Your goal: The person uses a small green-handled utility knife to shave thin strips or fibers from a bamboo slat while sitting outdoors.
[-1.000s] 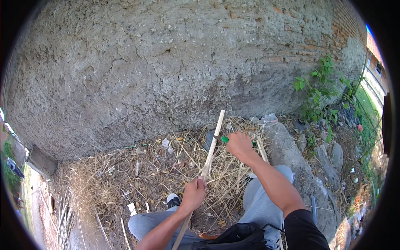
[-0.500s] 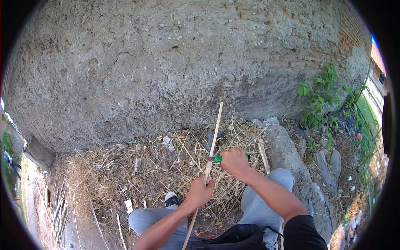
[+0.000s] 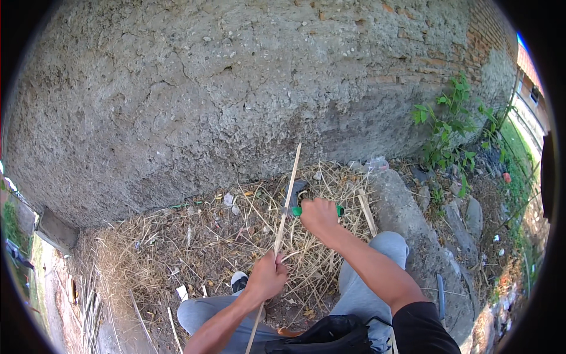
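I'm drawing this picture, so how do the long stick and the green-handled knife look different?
The stick is pale and long; the knife is much shorter, with a green handle.
The stick slants away toward the wall; the knife points sideways.
The left hand grips the stick; the right hand grips the knife.
Both are hand-held.

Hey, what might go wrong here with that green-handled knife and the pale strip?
The green-handled knife could slip down the pale strip toward the left-hand grip, which holds the strip below it. The strip looks thin, so pressure might flex or snap it. The right-hand grip and the left are both bare, so splinters might prick them.
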Demonstrator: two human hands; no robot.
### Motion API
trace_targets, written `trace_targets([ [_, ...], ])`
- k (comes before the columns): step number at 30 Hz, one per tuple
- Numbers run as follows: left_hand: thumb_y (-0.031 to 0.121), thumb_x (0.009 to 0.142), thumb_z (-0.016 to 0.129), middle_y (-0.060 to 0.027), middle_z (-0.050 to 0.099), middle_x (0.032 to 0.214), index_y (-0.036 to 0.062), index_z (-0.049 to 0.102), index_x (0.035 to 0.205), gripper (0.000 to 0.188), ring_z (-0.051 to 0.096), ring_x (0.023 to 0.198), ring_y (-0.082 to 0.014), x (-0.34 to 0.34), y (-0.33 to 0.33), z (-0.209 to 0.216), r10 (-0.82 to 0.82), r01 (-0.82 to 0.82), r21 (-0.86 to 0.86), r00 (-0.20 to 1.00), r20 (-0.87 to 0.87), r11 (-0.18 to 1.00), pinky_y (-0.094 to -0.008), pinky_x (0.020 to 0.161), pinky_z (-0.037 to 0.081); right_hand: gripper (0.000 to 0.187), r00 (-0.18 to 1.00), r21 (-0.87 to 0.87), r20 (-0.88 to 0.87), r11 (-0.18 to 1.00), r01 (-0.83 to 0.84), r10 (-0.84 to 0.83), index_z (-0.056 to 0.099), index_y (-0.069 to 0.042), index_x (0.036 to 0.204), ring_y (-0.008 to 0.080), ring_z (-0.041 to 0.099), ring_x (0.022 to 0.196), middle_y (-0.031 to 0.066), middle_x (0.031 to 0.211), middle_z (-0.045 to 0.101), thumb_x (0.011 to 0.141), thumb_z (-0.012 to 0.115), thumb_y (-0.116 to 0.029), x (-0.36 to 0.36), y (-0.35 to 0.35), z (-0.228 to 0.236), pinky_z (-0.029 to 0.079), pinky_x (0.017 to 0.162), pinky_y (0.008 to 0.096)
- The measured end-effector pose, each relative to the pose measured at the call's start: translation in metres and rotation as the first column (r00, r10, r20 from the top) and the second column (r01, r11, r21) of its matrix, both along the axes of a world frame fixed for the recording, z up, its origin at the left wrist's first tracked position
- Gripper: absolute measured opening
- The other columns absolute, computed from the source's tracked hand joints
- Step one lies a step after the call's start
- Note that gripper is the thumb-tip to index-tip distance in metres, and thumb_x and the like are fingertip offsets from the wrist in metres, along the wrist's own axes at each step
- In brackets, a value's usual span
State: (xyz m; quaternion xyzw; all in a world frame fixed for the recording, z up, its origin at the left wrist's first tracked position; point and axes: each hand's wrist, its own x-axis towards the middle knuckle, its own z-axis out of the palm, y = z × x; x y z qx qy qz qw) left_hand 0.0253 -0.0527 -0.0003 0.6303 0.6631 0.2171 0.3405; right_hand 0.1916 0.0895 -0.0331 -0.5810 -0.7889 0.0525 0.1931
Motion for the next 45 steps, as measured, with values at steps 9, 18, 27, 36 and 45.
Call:
trace_targets([
  [9,0.009,0.085,0.054,-0.0195,0.057,0.064,-0.0034,0.050,0.087,0.013,0.060,0.058,-0.0340,-0.002,-0.030,-0.008,-0.136,0.142,-0.134,0.990,0.047,0.981,-0.0427,0.057,0.046,0.023,0.961,-0.030,-0.054,0.962,0.270,-0.271,0.070,0.001,0.083,0.0402,0.068,0.080,0.0252,0.083,0.067,0.083,0.051,-0.012,0.039,0.049,0.004,0.053,0.067,0.0485],
  [18,0.015,0.086,0.059,-0.0163,0.055,0.062,-0.0001,0.047,0.082,0.020,0.056,0.054,-0.0281,-0.032,-0.029,-0.009,-0.014,0.014,-0.042,1.000,0.004,0.999,-0.0394,0.054,0.044,0.019,0.817,0.100,-0.090,0.811,0.576,-0.569,0.070,-0.003,0.093,0.0386,0.069,0.084,0.0198,0.084,0.069,0.078,0.069,-0.015,0.140,0.063,0.030,0.054,0.075,0.0488],
  [27,0.027,0.091,0.066,-0.0033,0.051,0.060,0.0013,0.053,0.083,0.030,0.048,0.055,-0.0109,-0.015,0.007,0.007,0.091,-0.102,0.071,0.985,0.144,0.992,-0.0303,0.050,0.039,0.021,0.978,0.713,-0.200,0.675,0.190,-0.064,0.057,-0.007,0.068,0.0274,0.062,0.062,0.0079,0.067,0.062,0.079,0.072,-0.017,0.051,0.018,0.049,0.048,0.056,0.0389],
  [36,0.032,0.096,0.061,0.0025,0.049,0.058,0.0055,0.055,0.089,0.028,0.040,0.040,-0.0039,-0.022,0.034,0.011,0.160,-0.140,-0.079,0.846,0.509,0.987,-0.0213,0.036,0.033,0.025,0.983,0.623,-0.124,0.782,-0.028,0.134,0.055,-0.010,0.065,0.0235,0.060,0.054,0.0047,0.060,0.060,0.080,0.072,-0.019,0.021,0.000,0.035,0.044,0.050,0.0354],
  [45,0.025,0.095,0.064,0.0008,0.052,0.065,0.0054,0.050,0.093,0.024,0.038,0.039,-0.0036,-0.039,0.035,0.026,0.268,-0.077,-0.278,0.591,0.761,0.958,-0.0205,0.036,0.034,0.028,0.954,0.623,-0.020,0.750,-0.222,0.299,0.051,-0.010,0.063,0.0216,0.060,0.052,0.0048,0.059,0.057,0.078,0.073,-0.017,-0.004,-0.015,0.031,0.042,0.047,0.0330],
])
